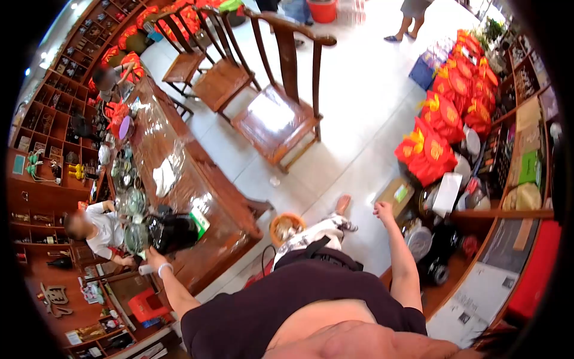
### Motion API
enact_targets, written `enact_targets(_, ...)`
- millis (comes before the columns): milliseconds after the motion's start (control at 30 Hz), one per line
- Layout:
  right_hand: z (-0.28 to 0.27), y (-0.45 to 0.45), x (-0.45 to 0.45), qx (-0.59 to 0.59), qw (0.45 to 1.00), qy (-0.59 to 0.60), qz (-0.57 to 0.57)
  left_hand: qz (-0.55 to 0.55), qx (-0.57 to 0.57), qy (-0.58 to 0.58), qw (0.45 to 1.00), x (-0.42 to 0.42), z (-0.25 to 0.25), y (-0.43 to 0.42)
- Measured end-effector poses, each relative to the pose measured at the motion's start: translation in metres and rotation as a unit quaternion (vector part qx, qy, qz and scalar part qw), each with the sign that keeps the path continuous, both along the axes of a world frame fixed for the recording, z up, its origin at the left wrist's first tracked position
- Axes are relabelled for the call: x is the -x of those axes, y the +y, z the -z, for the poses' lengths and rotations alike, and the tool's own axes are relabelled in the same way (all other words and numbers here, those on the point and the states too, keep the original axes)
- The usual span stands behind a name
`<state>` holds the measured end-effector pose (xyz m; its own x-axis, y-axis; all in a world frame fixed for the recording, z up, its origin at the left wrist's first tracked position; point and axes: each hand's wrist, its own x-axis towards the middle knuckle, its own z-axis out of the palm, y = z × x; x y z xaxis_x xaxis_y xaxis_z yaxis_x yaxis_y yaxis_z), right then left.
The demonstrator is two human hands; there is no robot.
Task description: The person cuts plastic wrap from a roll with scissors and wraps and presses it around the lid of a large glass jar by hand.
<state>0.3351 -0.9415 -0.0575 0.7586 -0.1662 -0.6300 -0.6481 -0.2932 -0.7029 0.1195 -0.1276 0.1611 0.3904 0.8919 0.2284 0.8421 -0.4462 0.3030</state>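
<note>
My left hand (pixel 156 258), with a pale band at the wrist, reaches to the table's near left corner. Its fingers close around the end of a large dark jar (pixel 170 232), though some of them are hidden. A green and white label (pixel 199 222) shows at the jar's other end. Beside it stands a clear glass jar (pixel 136 236). On the other side, my right hand (pixel 383 209) hangs in the air with loosely bent fingers and nothing visible in it. A cardboard box (pixel 394 196) on the floor is nearest to it.
The long wooden table (pixel 206 200) runs along my left, with a wooden chair (pixel 278 113) beyond it. A person in a white shirt (pixel 103 227) is behind the jars. Red bags (pixel 426 152) and shelves line the right. An orange basket (pixel 287 227) sits near my feet.
</note>
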Motion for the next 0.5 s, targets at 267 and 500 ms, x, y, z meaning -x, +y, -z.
enact_targets(267, -0.115, 0.016, -0.262, 0.024, 0.933, -0.345, -0.094, -0.222, -0.280, -0.109, 0.928, -0.227, 0.001, -0.182)
enact_targets(500, -0.301, 0.109, -0.464, 0.031, 0.755, -0.582, -0.302, 0.117, -0.142, -0.290, 0.939, -0.525, -0.049, -0.279)
